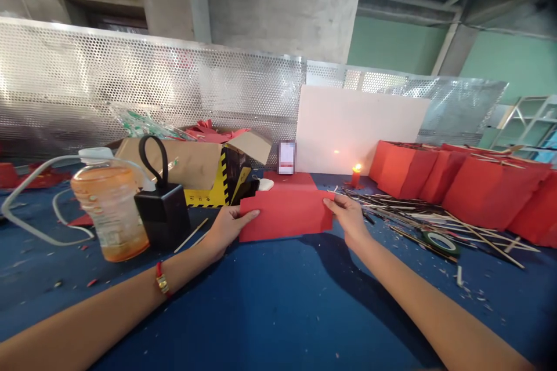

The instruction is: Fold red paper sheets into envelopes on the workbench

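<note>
A sheet of red paper (pixel 285 214) is held up between my two hands, just above the blue table. My left hand (pixel 228 229) pinches its left edge, thumb on the near face. At the right edge, my right hand (pixel 346 214) grips near the upper corner, thumb also in front; the other fingers are partly hidden. Behind the sheet lies another piece of red paper (pixel 296 181) on the table. A phone (pixel 286 158) stands upright at its far end, with a small white object (pixel 266 184) to the left.
A lit red candle (pixel 355 177) burns right of centre. Several red paper boxes (pixel 402 169), thin sticks (pixel 400 208) and green tape (pixel 440 242) are at right. At left stand an orange drink bottle (pixel 113 206), a black power bank (pixel 163 214) and an open carton (pixel 174 159).
</note>
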Demonstrator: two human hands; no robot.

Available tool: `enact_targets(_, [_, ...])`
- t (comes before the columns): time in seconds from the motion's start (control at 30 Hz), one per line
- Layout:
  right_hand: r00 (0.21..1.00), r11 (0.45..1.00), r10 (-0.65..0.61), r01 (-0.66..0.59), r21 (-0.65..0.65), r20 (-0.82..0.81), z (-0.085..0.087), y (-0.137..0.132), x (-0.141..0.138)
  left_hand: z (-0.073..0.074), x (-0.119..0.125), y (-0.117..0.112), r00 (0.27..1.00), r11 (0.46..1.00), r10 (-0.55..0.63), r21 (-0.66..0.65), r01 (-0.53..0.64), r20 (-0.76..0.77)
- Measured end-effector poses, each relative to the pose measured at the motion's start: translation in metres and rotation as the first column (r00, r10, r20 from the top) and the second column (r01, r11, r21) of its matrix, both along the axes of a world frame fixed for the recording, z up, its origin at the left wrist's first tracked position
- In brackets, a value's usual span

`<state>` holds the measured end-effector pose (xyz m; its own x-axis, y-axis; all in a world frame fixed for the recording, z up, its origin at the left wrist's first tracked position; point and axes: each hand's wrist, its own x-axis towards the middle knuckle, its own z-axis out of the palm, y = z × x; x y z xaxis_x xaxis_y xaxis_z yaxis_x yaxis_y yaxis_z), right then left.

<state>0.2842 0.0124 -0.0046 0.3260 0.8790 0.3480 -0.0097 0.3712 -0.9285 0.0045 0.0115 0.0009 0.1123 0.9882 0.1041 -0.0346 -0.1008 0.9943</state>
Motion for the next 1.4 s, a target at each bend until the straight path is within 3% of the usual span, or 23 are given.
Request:
enact_targets(0.1, [0.967, 0.980, -0.194, 0.197, -0.002, -0.166, -0.001, 0.005, 0.009, 0.000, 0.000, 0.000, 0.999, 1.000, -0.005, -0.014, 0.005, 0.032])
enact_targets(0.17, [0.898, 0.934, -0.349, 0.357, -0.021, -0.267, 0.000, 0.009, 0.015, 0.000, -0.001, 0.000, 0.999, 0.999, 0.008, -0.033, -0.006, 0.052])
enact_targets(0.23, [0.849, 0.914, -0.398, 0.401, -0.067, -0.347, 0.003, 0.010, 0.018, 0.000, -0.001, 0.001, 0.998, 0.999, 0.017, -0.048, -0.014, 0.059])
enact_targets(0.3, [0.867, 0.944, -0.329, 0.313, -0.104, -0.373, 0.005, 0.009, 0.015, 0.000, -0.002, 0.001, 0.998, 0.998, 0.025, -0.054, -0.022, 0.059])
enact_targets(0.4, [0.945, 0.987, -0.125, 0.088, -0.132, -0.303, 0.006, 0.001, 0.004, -0.001, -0.002, 0.002, 0.997, 0.997, 0.032, -0.070, -0.027, 0.072])
enact_targets(0.57, [0.983, 0.962, 0.142, -0.165, -0.216, -0.117, 0.000, -0.009, -0.009, -0.003, -0.003, 0.003, 0.995, 1.000, 0.013, -0.029, -0.010, 0.102])
enact_targets(0.67, [0.988, 0.959, 0.137, -0.152, -0.241, -0.075, -0.004, -0.008, -0.008, -0.003, -0.003, 0.003, 0.995, 0.999, 0.029, -0.016, -0.027, 0.092])
enact_targets(0.77, [0.988, 0.972, 0.086, -0.112, -0.209, -0.130, -0.005, -0.007, -0.007, 0.000, -0.003, 0.001, 0.995, 1.000, 0.020, -0.018, -0.019, 0.095])
enact_targets(1.0, [0.949, 0.957, 0.192, -0.238, -0.166, -0.251, -0.001, -0.010, -0.012, 0.003, 0.001, -0.003, 0.978, 0.995, -0.071, -0.051, 0.083, 0.197])
enact_targets(1.23, [0.912, 0.912, 0.392, -0.402, -0.075, -0.124, 0.003, -0.018, -0.021, 0.006, 0.002, -0.010, 0.997, 0.996, -0.081, 0.030, 0.080, 0.022])
enact_targets(1.4, [0.925, 0.918, 0.366, -0.376, -0.126, -0.098, 0.005, -0.022, -0.024, 0.010, 0.002, -0.015, 0.990, 0.990, -0.134, 0.041, 0.133, 0.039])
